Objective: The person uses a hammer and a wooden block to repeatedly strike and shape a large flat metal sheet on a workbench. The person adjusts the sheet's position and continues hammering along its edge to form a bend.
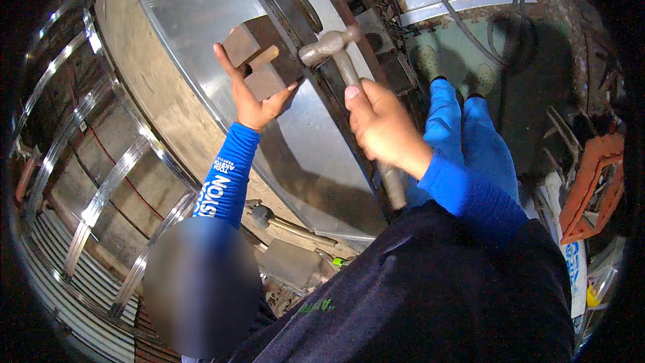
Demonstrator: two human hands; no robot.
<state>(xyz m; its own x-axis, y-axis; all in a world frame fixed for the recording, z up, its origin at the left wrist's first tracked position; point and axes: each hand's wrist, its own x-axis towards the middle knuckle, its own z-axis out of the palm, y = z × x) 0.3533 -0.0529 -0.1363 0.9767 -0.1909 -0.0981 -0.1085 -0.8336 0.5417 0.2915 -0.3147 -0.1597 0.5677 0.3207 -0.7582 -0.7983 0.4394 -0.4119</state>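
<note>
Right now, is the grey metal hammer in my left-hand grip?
No, your right-hand grip is around the grey metal hammer.

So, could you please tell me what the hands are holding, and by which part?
The right hand grips the hammer mid-handle; the left hand holds the brown block at its near end.

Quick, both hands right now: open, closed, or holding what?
Left hand: holding a brown block, fingers spread against it.
Right hand: closed around the handle of a hammer.
</note>
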